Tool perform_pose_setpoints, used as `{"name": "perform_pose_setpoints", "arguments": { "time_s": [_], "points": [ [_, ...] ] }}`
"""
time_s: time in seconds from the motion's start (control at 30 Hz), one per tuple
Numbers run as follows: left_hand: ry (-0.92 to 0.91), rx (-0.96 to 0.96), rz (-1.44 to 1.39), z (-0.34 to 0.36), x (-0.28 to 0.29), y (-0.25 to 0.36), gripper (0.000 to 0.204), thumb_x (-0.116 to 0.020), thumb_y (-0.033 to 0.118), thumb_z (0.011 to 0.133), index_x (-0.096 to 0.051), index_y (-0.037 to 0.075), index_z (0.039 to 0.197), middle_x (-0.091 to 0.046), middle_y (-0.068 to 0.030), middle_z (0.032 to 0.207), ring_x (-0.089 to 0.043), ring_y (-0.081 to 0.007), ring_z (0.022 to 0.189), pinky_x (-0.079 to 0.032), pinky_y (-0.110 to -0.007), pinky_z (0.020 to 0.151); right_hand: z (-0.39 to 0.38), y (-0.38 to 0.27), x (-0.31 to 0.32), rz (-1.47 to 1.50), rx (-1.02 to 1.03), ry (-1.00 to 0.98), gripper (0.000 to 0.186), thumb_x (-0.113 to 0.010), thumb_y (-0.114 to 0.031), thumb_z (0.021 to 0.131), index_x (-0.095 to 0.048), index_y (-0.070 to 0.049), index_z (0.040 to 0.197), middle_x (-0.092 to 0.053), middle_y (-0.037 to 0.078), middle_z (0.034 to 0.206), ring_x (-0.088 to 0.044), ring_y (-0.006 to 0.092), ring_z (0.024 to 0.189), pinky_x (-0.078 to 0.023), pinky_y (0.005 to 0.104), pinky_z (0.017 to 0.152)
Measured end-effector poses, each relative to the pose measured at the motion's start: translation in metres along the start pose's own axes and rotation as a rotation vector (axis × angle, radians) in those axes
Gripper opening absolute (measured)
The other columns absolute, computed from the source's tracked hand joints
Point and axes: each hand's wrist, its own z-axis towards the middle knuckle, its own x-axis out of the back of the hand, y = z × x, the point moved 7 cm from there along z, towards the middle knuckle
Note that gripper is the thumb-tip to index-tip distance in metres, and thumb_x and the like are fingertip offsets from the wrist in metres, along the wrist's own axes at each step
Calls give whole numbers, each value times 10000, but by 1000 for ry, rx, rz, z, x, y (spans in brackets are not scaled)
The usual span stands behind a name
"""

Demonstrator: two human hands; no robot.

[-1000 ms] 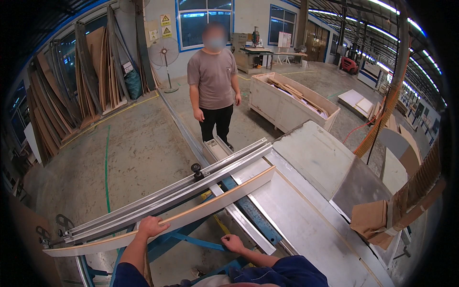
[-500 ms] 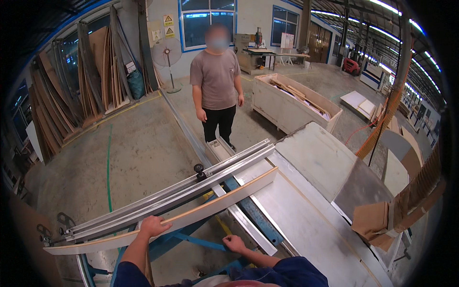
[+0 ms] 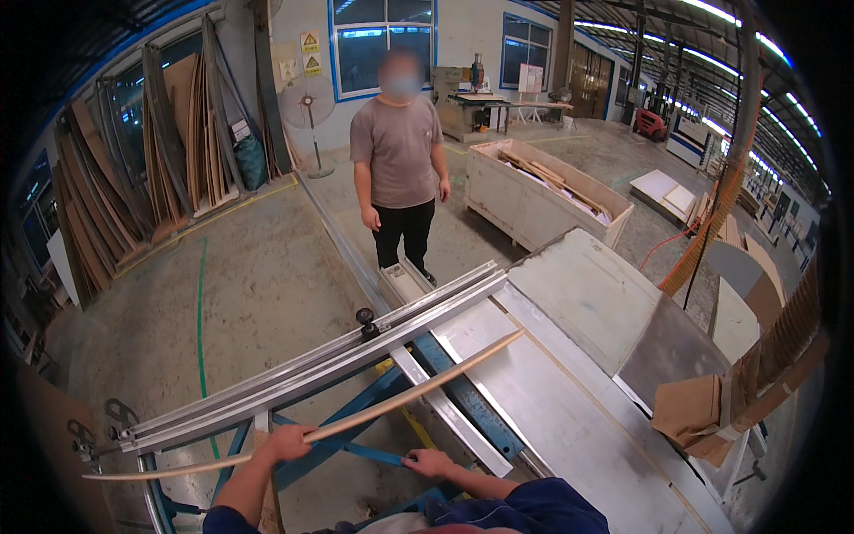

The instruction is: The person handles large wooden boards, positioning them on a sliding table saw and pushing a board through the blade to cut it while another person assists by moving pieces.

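A long, narrow, pale wood-coloured strip (image 3: 405, 392) slants across the saw's sliding table, its narrow edge facing up. My left hand (image 3: 289, 442) is closed around it left of its middle. The strip's far right end lies over the metal tabletop (image 3: 583, 423), and its left end sticks out past the frame. My right hand (image 3: 430, 462) is apart from the strip, its fingers curled beside a blue frame bar (image 3: 374, 452). Whatever is inside those fingers, if anything, is hidden.
Beyond the strip runs an aluminium fence (image 3: 294, 383) with a black clamp knob (image 3: 366, 322). A person (image 3: 396, 160) stands behind it. A wooden crate (image 3: 543, 196) holds offcuts. Boards (image 3: 178, 133) lean on the left wall. Torn cardboard (image 3: 689, 409) hangs at right.
The strip has come away from the fence toward me and tipped, so its white side face no longer shows. My left hand moved nearer with it; my right hand shifted slightly nearer.
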Motion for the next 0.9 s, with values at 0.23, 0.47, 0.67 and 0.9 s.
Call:
{"name": "perform_pose_setpoints", "arguments": {
  "time_s": [0.23, 0.47, 0.67, 0.9],
  "points": [
    [311, -145, 233, -45, -74, 35, 706, -643, 27, 754, -416, -57, 1417, -361, -306, 1501, -319, -472, 1420, -236, -595, 1184, 7, 3, -8, -28, 38, -97, 811, -375, -742, 926, -627, -63, 1290, -657, 234, 1223, -610, 415, 1156, -481, 492, 996],
    [436, -46, 299, -47, -101, 37, 809, -678, 18, 735, -351, -49, 1473, -279, -296, 1560, -230, -480, 1466, -165, -630, 1188, 14, 10, -15, -78, 82, -85, 779, -378, -724, 931, -672, -56, 1204, -671, 239, 1172, -627, 420, 1108, -487, 504, 968],
    [415, 11, 274, -48, -104, 42, 885, -767, 139, 724, -355, -6, 1493, -279, -300, 1559, -254, -472, 1456, -197, -626, 1178, -11, -4, 1, -4, 96, 110, 597, -576, -560, 911, -633, -64, 1237, -696, 226, 1094, -659, 424, 1006, -522, 489, 888],
    [393, -331, -110, -21, 5, 91, 1059, -890, 223, 647, -338, 74, 1539, -464, -199, 1425, -455, -369, 1306, -359, -455, 1126, -43, -84, 154, 24, 418, 332, 465, -796, -277, 735, -637, -81, 1126, -677, 163, 1127, -645, 352, 963, -522, 445, 859]
  ]
}}
